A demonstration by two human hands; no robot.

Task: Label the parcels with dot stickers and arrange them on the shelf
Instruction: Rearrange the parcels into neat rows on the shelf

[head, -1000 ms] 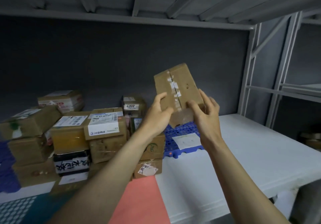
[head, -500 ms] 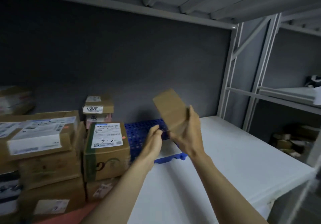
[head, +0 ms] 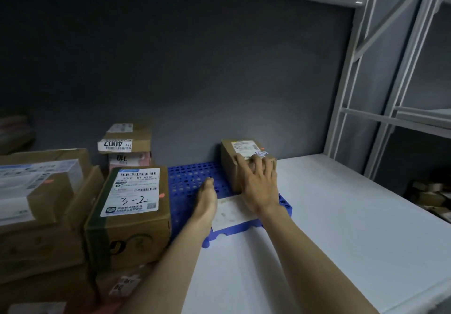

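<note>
A small brown cardboard parcel [head: 240, 152] with a white shipping label and a red dot sticker sits on the far right corner of a blue perforated pallet [head: 188, 179], against the dark back wall. My right hand [head: 258, 182] lies over the parcel's near end, fingers curled on its top edge. My left hand [head: 207, 199] is edge-on above the pallet to the parcel's left, fingers together, holding nothing and not touching the box.
The white shelf surface [head: 329, 216] stretches to the right. Stacked parcels fill the left, the nearest marked "3-2" [head: 131, 206], another marked "4007" [head: 124, 140] behind it. White metal uprights [head: 351, 99] stand at the right, with clutter on the neighbouring lower shelf.
The parcel was held tilted in the air in my right hand; now it rests flat on the blue pallet by the wall. My left hand has stayed off the box.
</note>
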